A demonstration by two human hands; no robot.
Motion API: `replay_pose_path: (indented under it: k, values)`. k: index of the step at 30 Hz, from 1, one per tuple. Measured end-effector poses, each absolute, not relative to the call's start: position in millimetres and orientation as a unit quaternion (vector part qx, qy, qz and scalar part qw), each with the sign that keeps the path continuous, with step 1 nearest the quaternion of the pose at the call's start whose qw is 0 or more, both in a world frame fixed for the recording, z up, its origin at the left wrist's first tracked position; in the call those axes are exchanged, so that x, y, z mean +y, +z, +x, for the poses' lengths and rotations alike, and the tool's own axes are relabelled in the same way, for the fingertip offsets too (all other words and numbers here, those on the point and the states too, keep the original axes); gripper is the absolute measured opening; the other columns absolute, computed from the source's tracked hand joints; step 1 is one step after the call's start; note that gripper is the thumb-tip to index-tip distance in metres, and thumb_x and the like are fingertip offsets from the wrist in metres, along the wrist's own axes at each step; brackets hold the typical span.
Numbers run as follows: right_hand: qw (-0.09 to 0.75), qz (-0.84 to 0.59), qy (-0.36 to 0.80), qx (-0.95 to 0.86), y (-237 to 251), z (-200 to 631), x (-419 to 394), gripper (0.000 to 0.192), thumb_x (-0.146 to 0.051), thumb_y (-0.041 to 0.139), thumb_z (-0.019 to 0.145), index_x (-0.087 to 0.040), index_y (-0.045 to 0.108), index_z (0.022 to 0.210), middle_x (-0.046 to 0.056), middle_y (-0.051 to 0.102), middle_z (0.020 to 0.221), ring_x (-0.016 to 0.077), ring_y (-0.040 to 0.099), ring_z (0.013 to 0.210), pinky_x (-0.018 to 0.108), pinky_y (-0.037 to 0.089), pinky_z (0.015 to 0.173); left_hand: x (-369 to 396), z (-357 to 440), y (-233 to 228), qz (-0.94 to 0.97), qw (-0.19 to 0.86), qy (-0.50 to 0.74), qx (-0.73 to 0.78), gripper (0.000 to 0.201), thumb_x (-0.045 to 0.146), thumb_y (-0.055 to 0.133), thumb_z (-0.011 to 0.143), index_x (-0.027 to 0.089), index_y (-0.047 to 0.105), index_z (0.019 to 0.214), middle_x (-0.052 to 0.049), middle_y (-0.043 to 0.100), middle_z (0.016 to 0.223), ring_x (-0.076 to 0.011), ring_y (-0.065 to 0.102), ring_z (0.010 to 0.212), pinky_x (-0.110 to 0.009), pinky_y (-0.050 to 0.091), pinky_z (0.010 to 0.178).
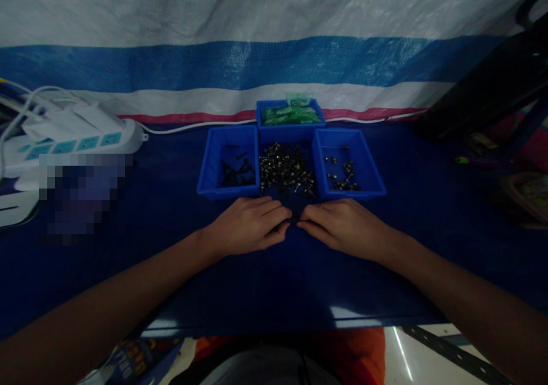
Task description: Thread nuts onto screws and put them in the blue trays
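My left hand [259,222] and my right hand [338,222] meet over the blue table, their fingertips pinched and a small gap between them. A small dark thin part [294,220] spans that gap, gripped from both sides; its exact kind is too small and dim to make out. Just beyond my hands lies a loose pile of small black and shiny metal parts [285,168]. To its left a blue bin [208,168] holds thin black pieces [240,173]. On the right, another blue bin [370,168] contains several small shiny metal pieces [345,173].
Behind the pile stands a third blue bin [291,131] with green packets [293,112]. A white power strip [128,136] with plugs and cables sits at the left. A dark cylindrical object [475,88] leans at the right. The table's front edge [274,328] is near my body.
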State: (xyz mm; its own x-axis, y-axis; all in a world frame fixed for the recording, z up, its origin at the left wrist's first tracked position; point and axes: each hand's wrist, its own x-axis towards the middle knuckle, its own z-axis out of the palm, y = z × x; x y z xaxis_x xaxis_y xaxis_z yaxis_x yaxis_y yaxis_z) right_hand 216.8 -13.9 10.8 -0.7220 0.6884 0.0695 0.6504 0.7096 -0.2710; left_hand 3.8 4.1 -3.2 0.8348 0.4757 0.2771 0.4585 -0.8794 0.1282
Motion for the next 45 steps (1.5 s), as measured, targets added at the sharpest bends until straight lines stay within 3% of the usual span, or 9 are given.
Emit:
replay_pose_path:
  k: [13,19,26,38,45]
  values:
    - [0.103,-0.338,0.112,-0.929,14.6,215.7,-17.7,0.028,-0.029,0.034,0.091,-0.016,0.055,0.078,0.001,0.060,0.068,0.0117,0.057,0.064,0.024,0.039,0.061,3.2,3.6,-5.1,0.967,-0.007,0.133,0.218,0.021,0.028,0.037,0.088,0.018,0.055,0.087,0.001,0.056,0.069,-0.0118,0.052,0.065,-0.023,0.038,0.055]
    - [0.091,-0.349,0.134,-0.923,14.1,216.5,-15.6,0.026,-0.028,0.033,0.092,-0.016,0.056,0.089,0.002,0.063,0.076,0.0122,0.059,0.070,0.024,0.040,0.065,1.9,3.6,-4.7,0.962,0.017,0.123,0.243,0.018,0.027,0.039,0.085,0.017,0.053,0.080,0.001,0.053,0.065,-0.0118,0.051,0.062,-0.024,0.038,0.054]
    - [0.074,-0.355,0.126,-0.923,12.9,217.2,-14.4,0.025,-0.029,0.034,0.091,-0.017,0.055,0.087,0.001,0.062,0.074,0.0121,0.058,0.068,0.024,0.039,0.063,3.6,5.2,-2.8,0.951,0.052,0.126,0.277,0.015,0.026,0.040,0.083,0.016,0.053,0.082,0.001,0.052,0.065,-0.0113,0.051,0.061,-0.023,0.040,0.056]
    - [0.072,-0.359,0.101,-0.925,10.0,215.7,-14.1,0.024,-0.026,0.032,0.092,-0.016,0.052,0.084,0.000,0.059,0.067,0.0103,0.055,0.060,0.023,0.035,0.057,3.0,2.4,-2.4,0.950,0.011,0.205,0.235,0.021,0.033,0.043,0.088,0.016,0.055,0.093,-0.001,0.058,0.079,-0.0108,0.054,0.072,-0.021,0.044,0.063]
    - [0.064,-0.335,0.114,-0.933,9.3,216.4,-14.5,0.024,-0.026,0.033,0.092,-0.017,0.052,0.082,0.000,0.060,0.070,0.0106,0.056,0.064,0.023,0.036,0.059,3.5,1.3,-4.1,0.961,0.004,0.200,0.192,0.017,0.025,0.042,0.088,0.017,0.053,0.099,-0.001,0.059,0.089,-0.0098,0.056,0.078,-0.020,0.046,0.067]
